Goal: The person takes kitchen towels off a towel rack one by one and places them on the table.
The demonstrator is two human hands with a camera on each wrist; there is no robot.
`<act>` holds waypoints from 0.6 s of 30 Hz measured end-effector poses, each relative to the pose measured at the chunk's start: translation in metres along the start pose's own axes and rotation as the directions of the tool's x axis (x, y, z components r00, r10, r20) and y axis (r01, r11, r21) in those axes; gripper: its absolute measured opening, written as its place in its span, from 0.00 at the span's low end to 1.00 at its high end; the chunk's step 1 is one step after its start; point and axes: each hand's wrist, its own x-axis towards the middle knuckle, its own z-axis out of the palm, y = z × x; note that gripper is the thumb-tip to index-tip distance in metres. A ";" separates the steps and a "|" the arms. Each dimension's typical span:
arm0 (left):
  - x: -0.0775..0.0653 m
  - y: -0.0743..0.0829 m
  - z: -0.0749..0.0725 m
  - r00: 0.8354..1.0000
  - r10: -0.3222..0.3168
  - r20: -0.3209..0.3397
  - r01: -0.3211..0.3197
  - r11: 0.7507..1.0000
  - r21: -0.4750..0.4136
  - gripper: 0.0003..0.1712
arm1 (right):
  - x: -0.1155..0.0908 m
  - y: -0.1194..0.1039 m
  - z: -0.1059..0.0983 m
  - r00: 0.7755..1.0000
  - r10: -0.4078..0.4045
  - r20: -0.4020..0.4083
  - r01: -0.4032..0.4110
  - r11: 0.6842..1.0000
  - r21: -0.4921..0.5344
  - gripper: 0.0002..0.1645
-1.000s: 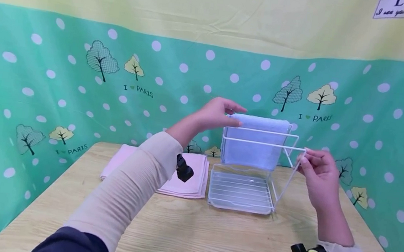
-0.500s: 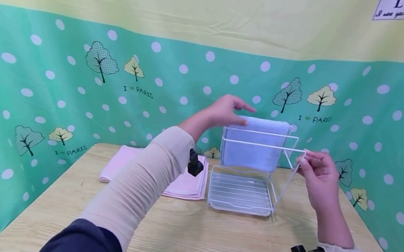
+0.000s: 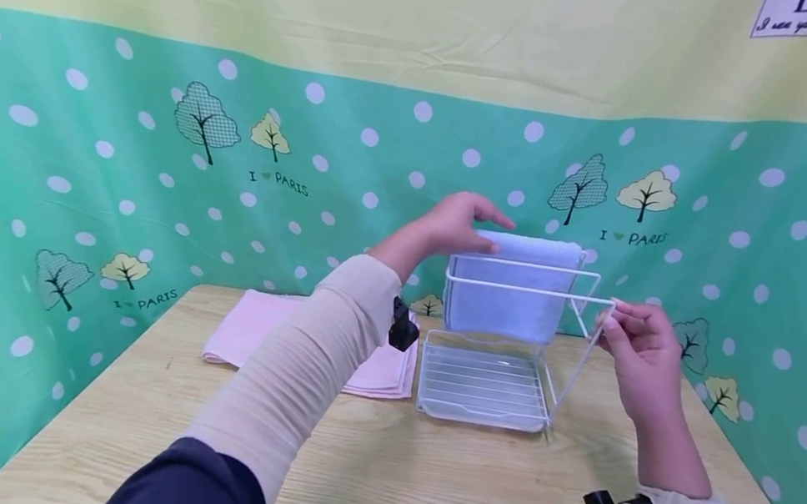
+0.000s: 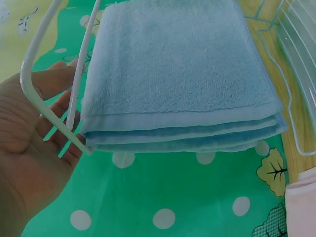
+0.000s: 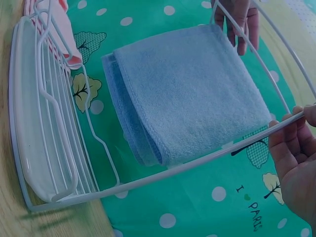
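A folded light-blue towel (image 3: 507, 298) hangs over the rear upper bar of a white two-level wire rack (image 3: 531, 289). My left hand (image 3: 455, 223) is at the towel's upper left corner. Its thumb lies close to the cloth, and its index finger reaches out above the top edge. In the left wrist view, the loosely bent fingers of the left hand (image 4: 37, 121) show behind the white bars, next to the layered towel edge. My right hand (image 3: 643, 357) pinches the rack's upper right front corner between thumb and fingers; the right wrist view shows the same hold.
A folded pink towel (image 3: 374, 370) lies on the wooden table (image 3: 421, 481) left of the rack. The rack's lower level holds a shallow pale tray (image 3: 481, 417) under its wires. A green and yellow printed curtain (image 3: 355, 154) stands behind and at both sides.
My left hand has shifted slightly to the right along the blue towel's top edge, its forearm following. My right hand keeps its hold on the rack's corner.
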 end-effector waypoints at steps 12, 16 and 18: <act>0.009 -0.011 0.005 0.998 -0.050 0.044 0.047 0.997 0.061 0.22 | -0.001 0.000 0.001 1.000 -0.008 0.008 0.008 0.999 0.031 0.11; 0.011 -0.012 0.008 0.997 -0.053 0.047 0.050 0.996 0.074 0.23 | -0.001 0.001 0.001 1.000 -0.010 0.006 0.010 1.000 0.019 0.11; 0.013 -0.013 0.009 0.998 -0.049 0.046 0.045 0.996 0.081 0.23 | 0.000 0.001 0.000 1.000 -0.014 0.006 0.014 1.000 0.013 0.11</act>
